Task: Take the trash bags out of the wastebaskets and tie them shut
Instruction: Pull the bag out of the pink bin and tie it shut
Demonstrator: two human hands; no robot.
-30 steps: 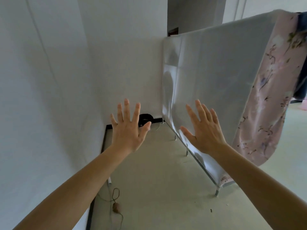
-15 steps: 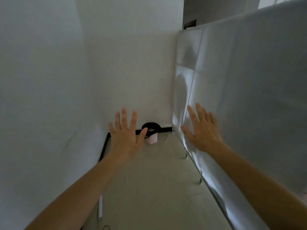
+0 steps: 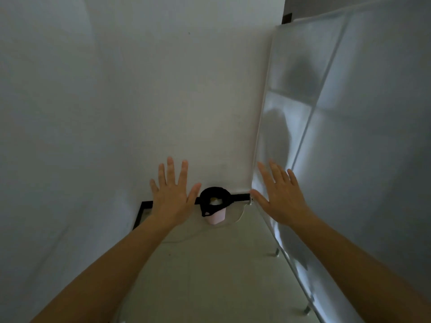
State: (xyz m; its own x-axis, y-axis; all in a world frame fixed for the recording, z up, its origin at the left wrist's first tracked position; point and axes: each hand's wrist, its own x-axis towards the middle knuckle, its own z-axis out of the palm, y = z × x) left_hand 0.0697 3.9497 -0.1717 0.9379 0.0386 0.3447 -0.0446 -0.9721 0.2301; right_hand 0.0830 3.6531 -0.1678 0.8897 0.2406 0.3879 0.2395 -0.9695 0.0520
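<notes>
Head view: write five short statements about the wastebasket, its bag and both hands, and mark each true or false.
1. A black trash bag lines the pink wastebasket. True.
2. The left hand holds the bag. False: its fingers are spread and it holds nothing.
3. The wastebasket stands on the floor at the foot of the far wall. True.
4. The right hand is a clenched fist. False: its fingers are straight.
5. The bag is tied shut. False: its mouth is open and folded over the rim.
</notes>
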